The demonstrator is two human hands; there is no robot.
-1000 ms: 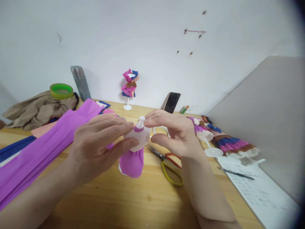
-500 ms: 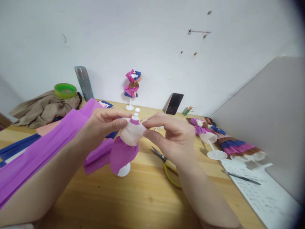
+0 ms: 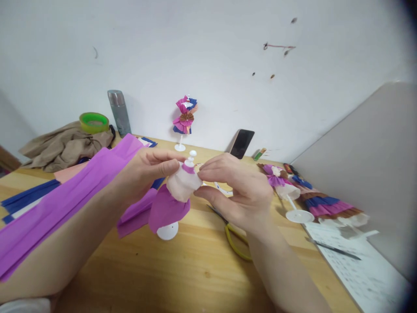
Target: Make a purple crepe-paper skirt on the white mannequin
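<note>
In the middle stands a small white dress form [image 3: 192,157], tilted, with a purple crepe paper skirt [image 3: 169,211] and a white paper piece [image 3: 184,182] wrapped around its upper body. My left hand [image 3: 153,167] pinches the white paper at the form's left shoulder between thumb and fingers. On the other side, my right hand [image 3: 241,191] has its fingertips on the paper's right edge, the thumb a little lower and apart from them. Yellow-handled scissors [image 3: 236,241] lie partly behind my right wrist.
Purple crepe paper [image 3: 81,187] stretches across the left. Green tape [image 3: 94,122] rests on a brown cloth [image 3: 65,148] beside a flask [image 3: 120,114]. A dressed form [image 3: 185,119] and a phone [image 3: 242,143] stand at the wall; more dressed forms [image 3: 276,178] lie right, near written paper [image 3: 345,261].
My right thumb has moved down, away from the fingers at the paper's edge. The dress form leans slightly more to the right. The whole view has shifted a little.
</note>
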